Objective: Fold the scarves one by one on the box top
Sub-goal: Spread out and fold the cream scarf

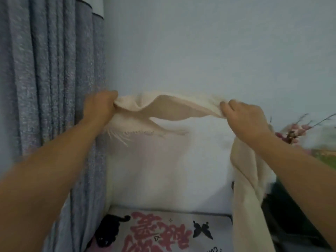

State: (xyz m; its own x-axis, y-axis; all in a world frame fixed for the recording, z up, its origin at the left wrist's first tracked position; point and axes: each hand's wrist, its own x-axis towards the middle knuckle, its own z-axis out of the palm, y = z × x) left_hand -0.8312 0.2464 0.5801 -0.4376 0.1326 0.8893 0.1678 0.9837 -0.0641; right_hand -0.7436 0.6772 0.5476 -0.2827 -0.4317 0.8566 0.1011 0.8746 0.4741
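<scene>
Printed box top point(163, 231) below, left hand point(101, 104), right hand point(243, 115) gripping cream scarf point(169, 108)

cream scarf point(169, 108), blue-grey curtain point(45, 88)

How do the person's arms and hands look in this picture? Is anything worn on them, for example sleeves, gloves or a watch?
Both forearms are bare as far as the picture shows; no sleeve edge comes into view. The left hand and the right hand wear no gloves. No watch, bracelet or ring shows on the visible sides, though the picture is somewhat blurred, so a thin ring could be missed.
</scene>
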